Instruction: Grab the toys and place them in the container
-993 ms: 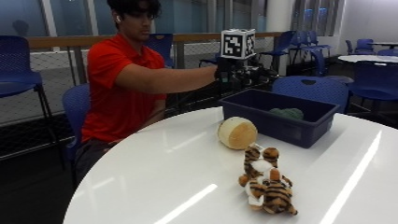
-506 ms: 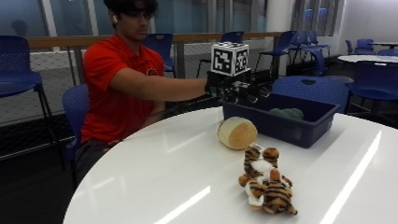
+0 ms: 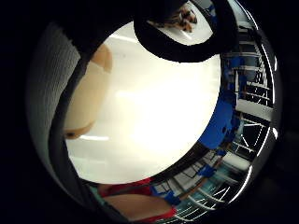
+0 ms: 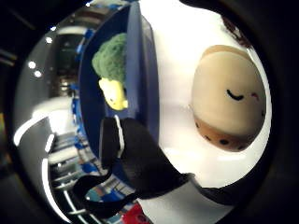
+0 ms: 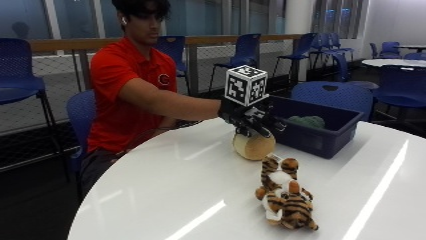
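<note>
Blue chairs and a railing line the room behind, and up front a round white table (image 5: 200, 200) carries everything that matters. At the table's far edge sits the blue container (image 5: 313, 127), with a green plush (image 5: 307, 121) already lying inside it — the thumb-side palm view shows that green toy (image 4: 111, 60) with a yellow part, down in the bin. Just beside the container's near wall rests the round cream plush (image 5: 253, 145), the one with the sleepy face and brown spotted base. Nearer the table's front edge lies the tiger plush (image 5: 283, 197), well apart from the bin.

Now the gloved right hand (image 5: 249, 116) hangs directly over the cream plush, very close to its top — whether it touches yet, I cannot tell. The fingers look loosely spread and curved downward, holding nothing, from what shows. The person's bare hand is out of sight.

My read: this is the reach for the cream plush, with two toys left to move. What could spoil it? The plush is round and sits right against the bin wall, so a grasp landing off-centre could roll it away along the table. The fingers on the bin side have little room, and could catch on the container's rim instead of closing round the toy.
</note>
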`<state>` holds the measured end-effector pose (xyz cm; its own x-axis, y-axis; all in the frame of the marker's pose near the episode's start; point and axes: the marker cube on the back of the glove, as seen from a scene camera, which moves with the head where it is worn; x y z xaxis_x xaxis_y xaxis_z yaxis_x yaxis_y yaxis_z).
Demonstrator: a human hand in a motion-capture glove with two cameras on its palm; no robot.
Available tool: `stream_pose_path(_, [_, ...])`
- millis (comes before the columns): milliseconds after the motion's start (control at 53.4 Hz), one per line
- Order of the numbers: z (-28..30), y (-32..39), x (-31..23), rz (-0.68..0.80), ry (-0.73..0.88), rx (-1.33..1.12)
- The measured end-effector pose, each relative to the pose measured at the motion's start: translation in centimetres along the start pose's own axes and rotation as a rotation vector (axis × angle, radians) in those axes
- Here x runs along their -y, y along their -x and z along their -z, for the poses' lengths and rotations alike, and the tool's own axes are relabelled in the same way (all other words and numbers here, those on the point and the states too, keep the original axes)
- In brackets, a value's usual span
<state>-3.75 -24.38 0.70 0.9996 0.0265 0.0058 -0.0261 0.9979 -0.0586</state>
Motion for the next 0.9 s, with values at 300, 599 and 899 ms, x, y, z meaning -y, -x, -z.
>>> stream_pose_path(300, [-1.9, -1.2, 0.8, -0.035, 0.018, -0.041])
stream_pose_path(599, [-2.2, -0.4, 1.5, -0.027, -0.028, -0.076])
stream_pose_path(899, [-3.5, 0.6, 2.4, -0.03, -0.025, -0.048])
